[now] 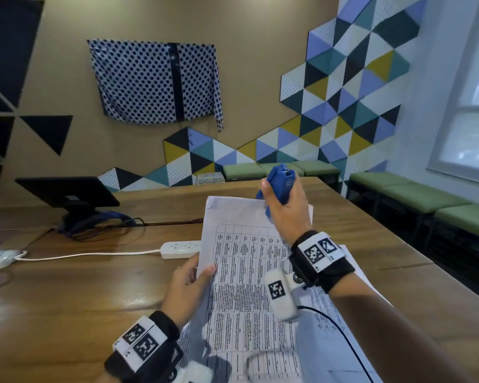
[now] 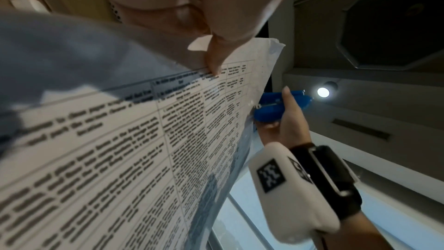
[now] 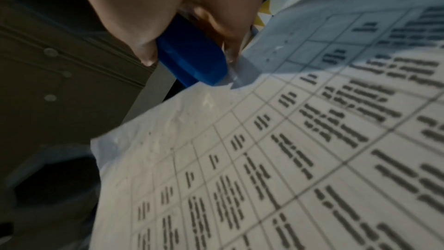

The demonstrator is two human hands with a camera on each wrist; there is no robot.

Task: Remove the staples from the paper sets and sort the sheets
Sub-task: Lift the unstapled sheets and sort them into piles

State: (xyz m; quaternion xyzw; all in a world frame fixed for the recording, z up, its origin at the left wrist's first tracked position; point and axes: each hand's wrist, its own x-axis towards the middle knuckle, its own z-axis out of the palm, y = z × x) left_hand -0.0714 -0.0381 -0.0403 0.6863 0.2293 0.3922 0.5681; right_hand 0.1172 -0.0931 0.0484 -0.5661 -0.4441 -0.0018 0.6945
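Left hand [image 1: 187, 283]: I see it pinching the paper set [image 1: 249, 286], frame centre.
Right hand [image 1: 284, 210]: clenched round the blue staple remover [image 1: 278, 186], at the set's top corner.

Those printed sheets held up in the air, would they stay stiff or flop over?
Probably floppy: the sheets bend where the left hand pinches one edge. The corner by the blue staple remover looks crumpled, so it likely tears easily. They seem light, since one pinch holds them.
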